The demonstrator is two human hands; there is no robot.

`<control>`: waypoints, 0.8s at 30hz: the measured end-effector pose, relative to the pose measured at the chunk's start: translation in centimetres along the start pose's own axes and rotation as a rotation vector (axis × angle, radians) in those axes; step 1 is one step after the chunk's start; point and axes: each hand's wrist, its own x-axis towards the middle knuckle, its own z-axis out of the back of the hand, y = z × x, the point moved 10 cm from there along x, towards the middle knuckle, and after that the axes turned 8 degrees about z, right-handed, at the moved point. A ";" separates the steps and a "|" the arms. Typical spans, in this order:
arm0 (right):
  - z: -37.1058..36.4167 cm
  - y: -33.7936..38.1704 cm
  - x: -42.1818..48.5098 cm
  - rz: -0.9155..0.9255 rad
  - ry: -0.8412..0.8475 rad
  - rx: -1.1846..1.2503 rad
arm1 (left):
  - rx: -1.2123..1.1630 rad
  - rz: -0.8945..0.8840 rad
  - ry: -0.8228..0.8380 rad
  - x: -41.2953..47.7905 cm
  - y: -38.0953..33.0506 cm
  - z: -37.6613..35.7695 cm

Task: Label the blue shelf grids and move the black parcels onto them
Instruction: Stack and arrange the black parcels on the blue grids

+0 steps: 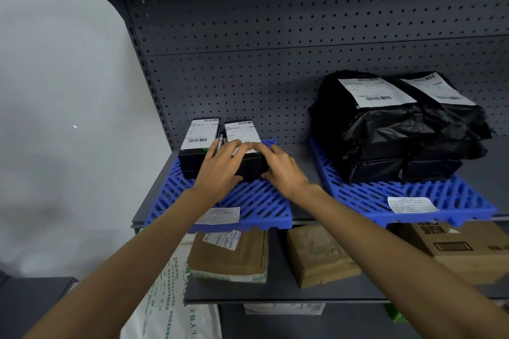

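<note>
— While both my hands are on the box, what can you not see well?

— Your left hand (220,166) covers the left front of the black box (249,155), and your right hand (283,170) covers its right front corner. The print on its white label is too small to read. The same for the paper label (219,215) on the front edge of the left blue grid (256,209); your left forearm hides its left end.

— I hold the box from both sides, fingers spread over the top edge, thumbs low on the front. It stands on the left grid, just beside a second black box (197,146).

— Are the two touching?

— I cannot tell; something thin stands in the gap between them, and I cannot say what it is.

— And the counting?

— Two blue grids on this shelf. The right blue grid (429,198) has its own paper label (411,204) at the front. On it lie black bag parcels (399,129) in a pile; I see two white labels on top, but how many bags are below I cannot count. Two black boxes on the left. On the lower shelf, three brown cardboard parcels (321,254); the right one is cut off by the picture edge. Below them, white bags are only partly visible.
</note>
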 end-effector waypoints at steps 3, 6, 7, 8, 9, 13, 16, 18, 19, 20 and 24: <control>-0.5 0.7 1.0 -0.010 -0.003 -0.019 | 0.000 0.015 0.068 0.3 1.4 -0.4; -0.9 0.7 1.7 -0.033 -0.001 -0.048 | -0.015 -0.028 0.138 0.5 3.2 -0.5; -1.0 0.7 1.8 -0.031 0.004 -0.052 | -0.021 -0.028 0.145 0.4 4.2 -0.4; -1.2 0.7 1.9 -0.027 0.011 -0.057 | -0.039 -0.001 0.146 0.3 5.4 -0.2; -1.2 0.6 2.0 -0.023 0.016 -0.062 | -0.072 0.055 0.150 0.2 6.8 0.0; -1.5 0.8 2.6 -0.016 0.020 -0.039 | -0.286 0.304 0.256 -0.7 11.5 -1.2; -2.3 1.7 3.3 -0.011 0.022 0.002 | -0.422 0.292 0.290 -1.1 11.2 -2.2; -2.6 2.0 3.7 -0.020 0.012 0.021 | -0.452 0.310 0.256 -1.2 11.2 -2.4; -2.7 2.0 3.9 -0.025 0.009 0.032 | -0.455 0.319 0.233 -1.2 11.3 -2.4; -2.7 2.0 4.0 -0.028 0.010 0.041 | -0.454 0.319 0.215 -1.2 11.4 -2.4; -2.9 1.6 4.1 -0.034 0.014 0.047 | -0.437 0.294 0.176 -1.4 11.5 -2.3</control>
